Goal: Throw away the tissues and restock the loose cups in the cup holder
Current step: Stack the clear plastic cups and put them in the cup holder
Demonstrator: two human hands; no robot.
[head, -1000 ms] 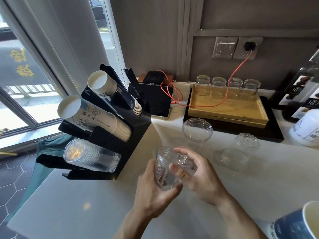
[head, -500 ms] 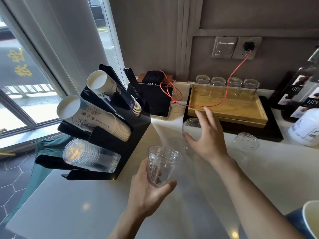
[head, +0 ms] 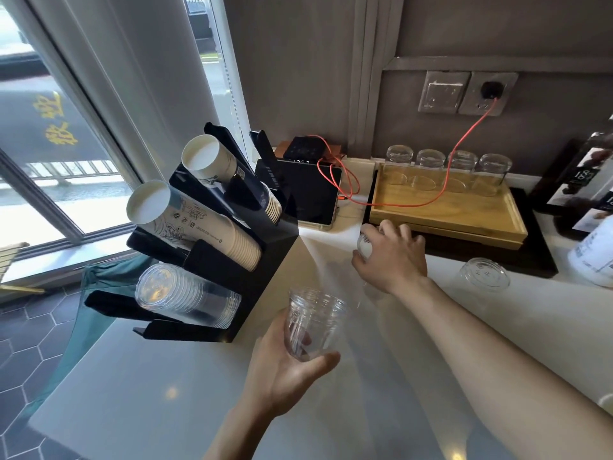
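The left hand [head: 285, 366] held a stack of clear cups [head: 313, 323] upright, low in the middle of the white counter [head: 497, 327]. The fingers were curled around the bottom of the stack, and the thumb [head: 326, 361] pressed on its near side. The open tops of the cups pointed up.

The right hand [head: 393, 257] was farther back on the counter, stretched out past the left one. It was closed over another clear cup [head: 366, 244]. Only the left edge of that cup peeked out from under the fingers. This cup stood just in front of the wooden tray [head: 444, 210], near its front left corner.

One more clear cup [head: 484, 273] stood alone on the counter, to the right of the right hand and not touching it.

The black cup holder [head: 265, 260] stood to the left of both hands. Its top two slots had paper cups [head: 215, 234] lying tilted, with their mouths facing the window. Its bottom slot had clear cups [head: 185, 295] lying on their side. The stack in the left hand was just right of that bottom slot, near it but not touching.

Four glass jars [head: 447, 162] stood upside down at the back of the tray. A red cord [head: 464, 137] ran from the wall plug across the tray.
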